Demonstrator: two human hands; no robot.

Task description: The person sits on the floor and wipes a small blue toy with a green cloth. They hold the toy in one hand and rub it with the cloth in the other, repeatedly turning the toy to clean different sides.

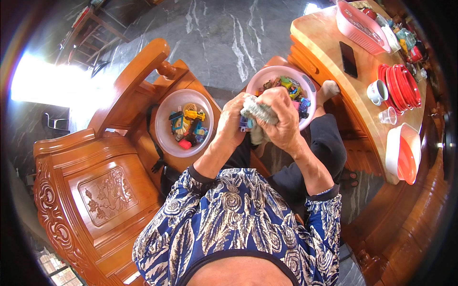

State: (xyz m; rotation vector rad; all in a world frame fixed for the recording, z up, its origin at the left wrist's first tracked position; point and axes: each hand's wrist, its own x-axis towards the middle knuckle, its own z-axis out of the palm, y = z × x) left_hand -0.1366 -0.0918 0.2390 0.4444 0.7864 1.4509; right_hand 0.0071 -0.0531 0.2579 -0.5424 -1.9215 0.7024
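Observation:
Both hands meet above my lap, near the rim of a pink plastic basin (pixel 252 80) of small colourful toys (pixel 286 83). In my right hand (pixel 281 114) is a bunched grey-white cloth (pixel 259 111), pressed against what the other hand holds. My left hand (pixel 230 116) grips a small blue and purple plastic toy (pixel 245 123), mostly hidden by fingers and cloth. On the wooden seat to the left stands a translucent white basin (pixel 162 137) with more toy pieces (pixel 193 114), yellow, blue and red among them.
A carved wooden bench (pixel 111 193) flanks me on the left. Along the right runs a wooden table (pixel 322 34) bearing a phone (pixel 348 59), a pink basket (pixel 361 34), red plates (pixel 397 87), a white mug (pixel 377 92), a clear cup (pixel 387 116) and a white tub (pixel 393 150).

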